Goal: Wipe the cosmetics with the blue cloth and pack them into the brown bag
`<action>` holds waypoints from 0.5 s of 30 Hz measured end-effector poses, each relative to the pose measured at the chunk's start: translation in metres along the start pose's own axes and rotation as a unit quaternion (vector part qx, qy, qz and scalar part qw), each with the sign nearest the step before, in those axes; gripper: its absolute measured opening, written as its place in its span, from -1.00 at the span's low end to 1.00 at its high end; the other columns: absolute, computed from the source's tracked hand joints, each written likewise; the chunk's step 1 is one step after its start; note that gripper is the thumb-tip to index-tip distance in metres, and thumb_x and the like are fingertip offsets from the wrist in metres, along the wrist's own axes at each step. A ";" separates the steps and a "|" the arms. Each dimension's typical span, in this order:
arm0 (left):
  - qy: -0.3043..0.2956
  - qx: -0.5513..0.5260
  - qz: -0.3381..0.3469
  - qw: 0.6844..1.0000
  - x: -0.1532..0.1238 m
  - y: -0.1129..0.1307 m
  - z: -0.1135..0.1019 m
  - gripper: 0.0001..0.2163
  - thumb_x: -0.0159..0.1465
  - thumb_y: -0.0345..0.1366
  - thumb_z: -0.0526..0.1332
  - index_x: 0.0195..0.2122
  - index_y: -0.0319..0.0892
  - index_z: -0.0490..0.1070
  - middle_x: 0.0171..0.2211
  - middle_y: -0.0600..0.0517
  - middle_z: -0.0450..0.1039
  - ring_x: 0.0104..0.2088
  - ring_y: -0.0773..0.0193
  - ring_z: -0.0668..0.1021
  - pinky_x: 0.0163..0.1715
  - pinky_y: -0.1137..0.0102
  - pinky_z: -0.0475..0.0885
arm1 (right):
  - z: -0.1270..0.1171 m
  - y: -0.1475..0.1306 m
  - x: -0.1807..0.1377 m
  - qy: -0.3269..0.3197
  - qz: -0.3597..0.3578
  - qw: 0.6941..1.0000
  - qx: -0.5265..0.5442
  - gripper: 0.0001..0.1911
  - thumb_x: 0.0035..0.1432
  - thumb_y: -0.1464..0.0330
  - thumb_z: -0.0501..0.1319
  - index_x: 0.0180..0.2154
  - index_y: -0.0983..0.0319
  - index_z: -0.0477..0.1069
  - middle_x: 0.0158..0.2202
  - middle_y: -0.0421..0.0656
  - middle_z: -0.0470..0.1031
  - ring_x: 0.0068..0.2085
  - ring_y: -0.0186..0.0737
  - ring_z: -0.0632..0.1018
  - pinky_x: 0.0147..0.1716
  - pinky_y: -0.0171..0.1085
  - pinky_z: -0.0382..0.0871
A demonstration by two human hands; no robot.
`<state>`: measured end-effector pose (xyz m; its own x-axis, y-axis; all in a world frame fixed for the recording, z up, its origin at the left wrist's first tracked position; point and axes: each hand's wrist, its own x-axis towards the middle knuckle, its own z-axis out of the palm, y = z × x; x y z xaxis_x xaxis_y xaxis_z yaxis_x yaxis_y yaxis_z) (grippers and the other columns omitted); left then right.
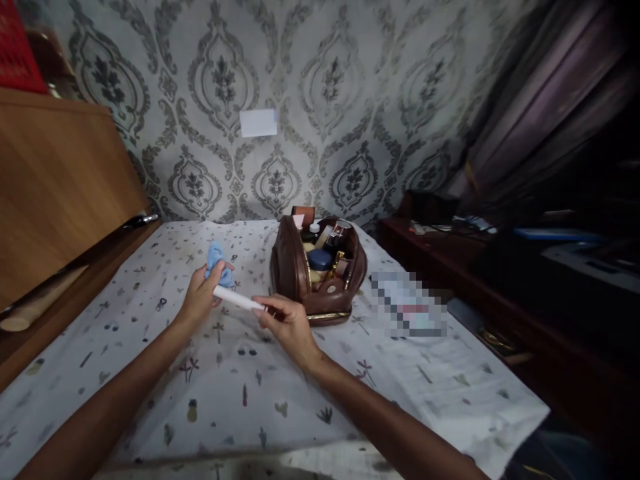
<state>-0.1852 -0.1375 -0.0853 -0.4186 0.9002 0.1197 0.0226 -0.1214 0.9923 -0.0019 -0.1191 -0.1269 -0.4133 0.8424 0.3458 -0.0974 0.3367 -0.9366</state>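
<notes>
White tube (239, 298) held in both hands (204, 290) (291, 327)

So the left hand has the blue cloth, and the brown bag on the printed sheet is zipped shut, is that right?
Not quite: the head view shows the brown bag open, its contents visible. The left hand does have the blue cloth.

No lettering, brand or number can be read. The white tube (239, 298) shows no legible print, and the small items inside the brown bag (289, 267) are too small to tell. The white card (259, 123) on the wall (320, 87) bears nothing readable, the flat item (407, 303) right of the bag is pixelated, and any marks on the red object (19, 50) at far left are too blurred.
</notes>
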 end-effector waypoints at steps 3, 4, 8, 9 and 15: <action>-0.013 -0.014 0.013 1.000 -0.005 0.016 0.022 -0.60 0.18 0.12 0.27 -0.33 -0.17 0.45 -0.63 0.21 0.06 -0.68 0.44 0.16 -0.76 0.56 0.05 | -0.013 -0.012 -0.011 -0.037 -0.021 0.996 -0.079 -0.78 0.09 0.28 0.33 -0.19 0.14 0.61 -0.30 -0.15 0.58 -0.35 -0.22 0.48 -0.30 -0.26 0.35; -0.027 -0.021 0.016 0.999 -0.006 0.020 0.031 -0.61 0.19 0.12 0.26 -0.31 -0.16 0.45 -0.63 0.21 0.06 -0.69 0.44 0.16 -0.76 0.55 0.05 | -0.017 -0.017 -0.015 -0.051 -0.018 0.993 -0.101 -0.80 0.09 0.31 0.32 -0.20 0.15 0.60 -0.32 -0.17 0.57 -0.35 -0.23 0.48 -0.29 -0.27 0.34; -0.085 -0.026 0.045 0.995 -0.011 0.030 0.062 -0.63 0.22 0.09 0.26 -0.25 -0.14 0.45 -0.55 0.14 0.23 -0.62 0.42 0.26 -0.69 0.54 0.21 | -0.037 -0.036 -0.028 -0.075 0.037 0.993 -0.079 -0.88 0.15 0.27 0.30 -0.29 0.18 0.50 -0.47 -0.26 0.44 -0.41 -0.29 0.43 -0.38 -0.32 0.28; -0.099 -0.014 0.059 0.993 -0.011 0.032 0.068 -0.65 0.25 0.07 0.23 -0.21 -0.13 0.46 -0.50 0.11 0.30 -0.59 0.40 0.31 -0.65 0.53 0.27 | -0.043 -0.040 -0.030 -0.073 0.054 0.995 -0.040 -0.83 0.16 0.22 0.30 -0.29 0.19 0.47 -0.48 -0.26 0.43 -0.43 -0.30 0.44 -0.42 -0.32 0.28; -0.172 0.201 0.231 0.936 -0.002 0.040 0.080 -0.70 0.30 -0.22 0.12 0.01 -0.05 0.49 -0.13 -0.05 0.48 -0.20 0.14 0.52 -0.22 0.35 0.48 | -0.093 -0.067 -0.021 0.029 0.096 0.990 0.095 -0.58 -0.02 0.04 0.41 -0.29 0.20 0.43 -0.55 -0.27 0.39 -0.55 -0.34 0.40 -0.61 -0.36 0.20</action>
<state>-0.1103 -0.1108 -0.0433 0.0352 0.8803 0.4731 0.4983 -0.4258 0.7552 0.0976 -0.1201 -0.0658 -0.3880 0.9082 0.1569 -0.1925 0.0866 -0.9775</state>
